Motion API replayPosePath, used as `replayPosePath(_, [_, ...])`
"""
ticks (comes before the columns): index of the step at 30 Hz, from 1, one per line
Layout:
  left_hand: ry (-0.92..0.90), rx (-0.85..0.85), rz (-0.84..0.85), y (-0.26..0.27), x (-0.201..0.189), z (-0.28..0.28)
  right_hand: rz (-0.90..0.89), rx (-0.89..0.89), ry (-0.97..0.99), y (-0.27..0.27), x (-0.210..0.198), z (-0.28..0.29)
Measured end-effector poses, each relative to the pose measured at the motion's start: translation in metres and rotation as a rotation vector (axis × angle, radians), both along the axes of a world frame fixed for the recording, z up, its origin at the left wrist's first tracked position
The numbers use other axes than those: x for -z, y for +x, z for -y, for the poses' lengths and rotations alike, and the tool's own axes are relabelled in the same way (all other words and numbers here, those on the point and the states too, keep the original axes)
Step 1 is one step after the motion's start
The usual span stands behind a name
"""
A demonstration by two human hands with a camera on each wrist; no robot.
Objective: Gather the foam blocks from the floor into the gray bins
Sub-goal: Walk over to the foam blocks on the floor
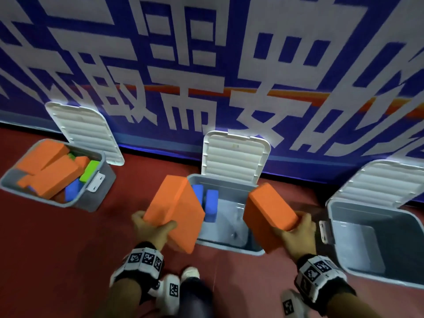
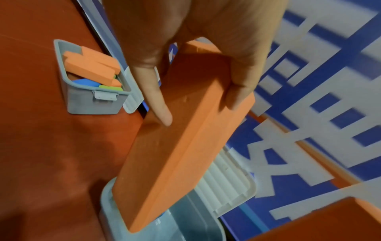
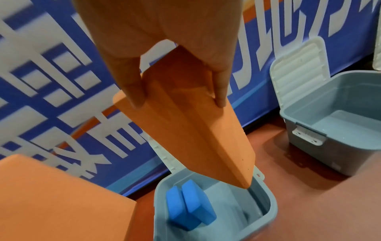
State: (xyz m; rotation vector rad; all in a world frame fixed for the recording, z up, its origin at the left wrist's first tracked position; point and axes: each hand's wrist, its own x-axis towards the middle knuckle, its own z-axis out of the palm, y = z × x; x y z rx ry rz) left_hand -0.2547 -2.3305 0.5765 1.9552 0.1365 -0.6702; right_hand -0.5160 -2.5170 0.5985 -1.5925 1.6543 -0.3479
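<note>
**Two orange blocks poised over the middle bin**

Wrist bands and both forearms filled the bottom of the head view. Above them the left hand (image 1: 154, 228) gripped the left orange block (image 1: 175, 212) at its near end, and the right hand (image 1: 298, 229) gripped the right orange block (image 1: 268, 216) the same way. Both blocks hung tilted over the middle bin (image 1: 231, 245), one at each side of its opening, with two blue blocks (image 1: 207, 203) standing inside. A filled left bin (image 1: 91, 200) and a right bin (image 1: 339, 260) with nothing visible inside flanked it on the red floor (image 1: 57, 260).

From the left wrist, thumb and fingers (image 2: 163, 114) clamped the slab across its width; its far corner sat right over the bin's near rim. Released there, it would likely catch the rim and tip out onto the floor.

From the right wrist, the block's lower tip pointed into the bin's free half beside the blue pair. Dropped together, the two slabs could probably collide or wedge on end.
</note>
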Motion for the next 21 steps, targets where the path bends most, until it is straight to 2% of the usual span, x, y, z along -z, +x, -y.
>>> replayPosePath(4, [0.155, 0.034, 0.006, 0.036, 0.066, 0.031, -0.132, -0.069, 0.100, 0.052, 0.051, 0.020])
replayPosePath(7, [0.225, 0.061, 0.015, 0.051, 0.125, 0.054, -0.237, -0.136, 0.145, 0.079, 0.109, 0.036])
replayPosePath(13, [0.325, 0.129, 0.038, 0.053, 0.227, 0.088, -0.369, -0.255, 0.266, 0.093, 0.231, 0.047])
replayPosePath(17, [0.327, 0.123, 0.039, 0.045, 0.262, 0.110, -0.386, -0.285, 0.308, 0.091, 0.285, 0.046])
replayPosePath(21, [0.314, 0.151, 0.046, 0.050, 0.292, 0.134, -0.445, -0.344, 0.277, 0.096, 0.321, 0.044])
